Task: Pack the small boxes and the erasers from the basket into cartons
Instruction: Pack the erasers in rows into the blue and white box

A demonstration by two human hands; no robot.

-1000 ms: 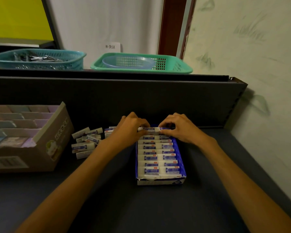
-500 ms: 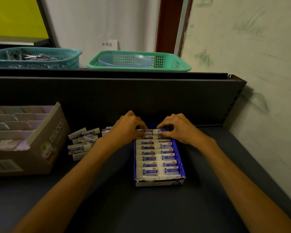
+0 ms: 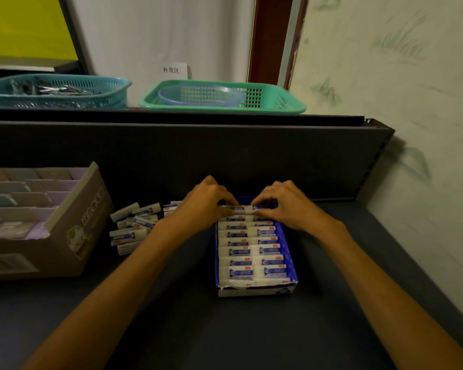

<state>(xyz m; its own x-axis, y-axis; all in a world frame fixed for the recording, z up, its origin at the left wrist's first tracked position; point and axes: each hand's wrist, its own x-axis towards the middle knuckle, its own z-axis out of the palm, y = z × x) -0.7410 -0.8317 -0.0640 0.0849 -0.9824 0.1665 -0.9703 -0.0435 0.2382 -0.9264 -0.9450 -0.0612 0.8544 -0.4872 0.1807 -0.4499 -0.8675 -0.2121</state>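
A blue-and-white carton [image 3: 292, 253] lies open on the dark table, filled with two columns of white erasers [image 3: 251, 251] in blue sleeves. My left hand [image 3: 205, 202] and my right hand [image 3: 284, 202] meet at the carton's far end. Each hand's curled fingers pinch one eraser of the farthest row, left [image 3: 239, 208] and right [image 3: 259, 208]. Several loose erasers [image 3: 134, 226] lie in a heap on the table left of the carton, beside my left forearm.
A brown carton [image 3: 74, 237] with pastel small boxes stands at the left. A dark partition rises behind the table. On top of it sit a green basket [image 3: 281, 104] holding a blue bowl and a teal basket [image 3: 64, 98]. A wall runs close along the right.
Both hands have stayed on the farthest row of erasers in the blue carton. Only the view has shifted slightly.
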